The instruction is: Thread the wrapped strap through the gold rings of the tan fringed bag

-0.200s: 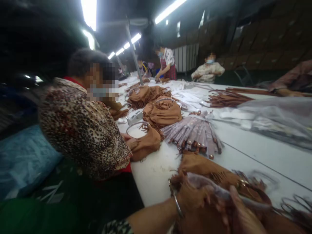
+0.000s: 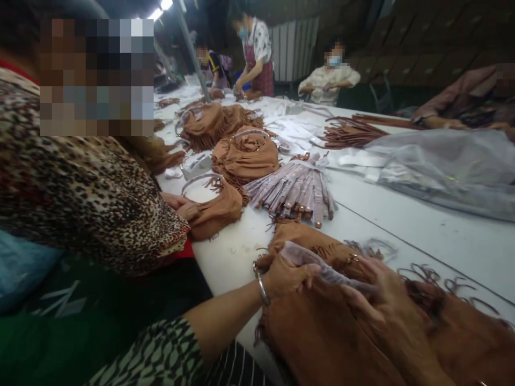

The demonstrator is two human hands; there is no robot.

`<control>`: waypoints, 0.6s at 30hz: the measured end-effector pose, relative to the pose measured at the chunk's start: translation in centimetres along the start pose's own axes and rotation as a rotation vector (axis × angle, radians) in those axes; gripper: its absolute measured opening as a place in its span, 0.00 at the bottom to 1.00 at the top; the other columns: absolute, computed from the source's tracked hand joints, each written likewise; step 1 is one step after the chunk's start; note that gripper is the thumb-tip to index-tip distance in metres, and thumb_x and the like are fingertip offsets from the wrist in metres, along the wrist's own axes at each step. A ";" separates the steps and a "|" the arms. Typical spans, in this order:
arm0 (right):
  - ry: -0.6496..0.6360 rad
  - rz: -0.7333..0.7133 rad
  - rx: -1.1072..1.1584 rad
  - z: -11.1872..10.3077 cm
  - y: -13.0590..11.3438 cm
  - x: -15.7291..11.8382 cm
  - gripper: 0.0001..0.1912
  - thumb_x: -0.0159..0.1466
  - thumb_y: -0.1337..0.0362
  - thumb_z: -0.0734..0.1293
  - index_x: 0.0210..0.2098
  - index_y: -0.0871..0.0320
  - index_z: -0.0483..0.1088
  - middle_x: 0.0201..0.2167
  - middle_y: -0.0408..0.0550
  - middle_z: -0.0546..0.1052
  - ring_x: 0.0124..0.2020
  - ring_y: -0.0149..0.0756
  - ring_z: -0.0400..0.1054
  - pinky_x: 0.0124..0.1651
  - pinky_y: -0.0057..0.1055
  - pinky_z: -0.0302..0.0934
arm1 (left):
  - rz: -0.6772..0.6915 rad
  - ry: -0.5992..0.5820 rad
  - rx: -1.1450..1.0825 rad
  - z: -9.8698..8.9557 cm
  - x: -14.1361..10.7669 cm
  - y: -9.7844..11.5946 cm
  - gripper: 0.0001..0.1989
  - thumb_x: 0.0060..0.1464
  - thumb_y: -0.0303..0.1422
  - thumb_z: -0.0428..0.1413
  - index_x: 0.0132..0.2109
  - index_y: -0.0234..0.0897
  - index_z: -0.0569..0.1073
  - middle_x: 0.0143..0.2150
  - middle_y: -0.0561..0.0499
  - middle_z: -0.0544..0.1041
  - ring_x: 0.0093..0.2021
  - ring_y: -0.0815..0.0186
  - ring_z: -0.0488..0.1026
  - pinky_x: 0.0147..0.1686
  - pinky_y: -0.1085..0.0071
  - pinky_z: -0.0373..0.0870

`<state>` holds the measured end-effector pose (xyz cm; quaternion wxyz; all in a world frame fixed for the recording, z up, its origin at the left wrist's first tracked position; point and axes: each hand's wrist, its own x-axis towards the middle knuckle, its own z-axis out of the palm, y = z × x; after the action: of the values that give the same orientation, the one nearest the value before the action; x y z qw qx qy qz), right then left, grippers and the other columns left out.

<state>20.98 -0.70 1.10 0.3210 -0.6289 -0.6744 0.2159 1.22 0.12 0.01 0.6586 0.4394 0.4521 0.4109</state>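
Observation:
My left hand (image 2: 287,276), with a metal bangle (image 2: 262,289) on its wrist, grips a pale lilac strap (image 2: 317,265). My right hand (image 2: 386,305) holds the strap's far end down against a tan suede fringed bag (image 2: 322,332), which lies under both hands and spills toward me. Its fringe and a small metal ring (image 2: 353,259) show past my fingers. A bundle of pale straps with brown tips (image 2: 292,190) lies just beyond. Further along sit more fringed bags (image 2: 245,155), each with a round handle.
A co-worker in a leopard-print top (image 2: 80,187) sits close on my left, a hand on another bag (image 2: 215,212). Loose brown fringe strips (image 2: 352,134) and a grey plastic sheet (image 2: 450,166) cover the white table (image 2: 402,230). Several people work beyond; cartons line the far wall.
My view has shifted, moving the table up and left in the picture. My hands now sit closer together on the strap, with my left hand higher on the bag.

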 end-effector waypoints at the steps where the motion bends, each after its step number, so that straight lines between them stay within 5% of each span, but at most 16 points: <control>1: -0.106 -0.115 -0.007 0.2 0.2 0.4 0.24 0.55 0.45 0.62 0.40 0.57 0.72 0.42 0.56 0.76 0.44 0.51 0.69 0.46 0.44 0.62 | 0.002 -0.011 0.005 -0.1 0.1 0.2 0.23 0.46 0.50 0.59 0.34 0.30 0.75 0.17 0.57 0.67 0.13 0.78 0.57 0.12 0.78 0.53; 4: -0.401 -0.202 0.023 1.6 -0.2 1.4 0.19 0.62 0.51 0.56 0.31 0.56 0.72 0.30 0.51 0.77 0.35 0.45 0.70 0.40 0.40 0.62 | 0.087 0.040 0.014 -0.2 0.5 0.8 0.22 0.47 0.48 0.60 0.31 0.29 0.75 0.21 0.52 0.71 0.19 0.75 0.65 0.19 0.78 0.62; 8: -0.535 -0.129 0.141 2.9 -1.1 1.6 0.20 0.65 0.51 0.55 0.30 0.57 0.70 0.25 0.46 0.74 0.28 0.38 0.67 0.31 0.30 0.60 | 0.257 0.146 -0.224 -1.1 1.3 2.1 0.23 0.49 0.47 0.60 0.44 0.32 0.73 0.38 0.47 0.77 0.37 0.67 0.73 0.40 0.73 0.70; 13: -0.619 -0.052 0.217 2.5 -1.7 1.3 0.20 0.64 0.50 0.56 0.26 0.59 0.66 0.22 0.44 0.69 0.25 0.34 0.63 0.27 0.27 0.55 | 0.243 0.087 -0.457 -1.7 2.1 3.3 0.22 0.54 0.49 0.54 0.35 0.31 0.71 0.28 0.46 0.77 0.27 0.65 0.75 0.29 0.70 0.72; 18: -0.584 -0.006 0.263 2.6 -3.2 1.3 0.20 0.63 0.50 0.57 0.28 0.60 0.69 0.22 0.45 0.70 0.24 0.35 0.63 0.27 0.28 0.56 | 0.221 0.148 -0.566 0.9 1.9 2.7 0.21 0.51 0.50 0.56 0.31 0.35 0.64 0.23 0.49 0.76 0.25 0.66 0.75 0.25 0.75 0.68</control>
<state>16.83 0.54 1.73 0.1928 -0.4914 -0.7062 0.4719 2.22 2.44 2.28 0.6715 0.2541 0.3157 0.6204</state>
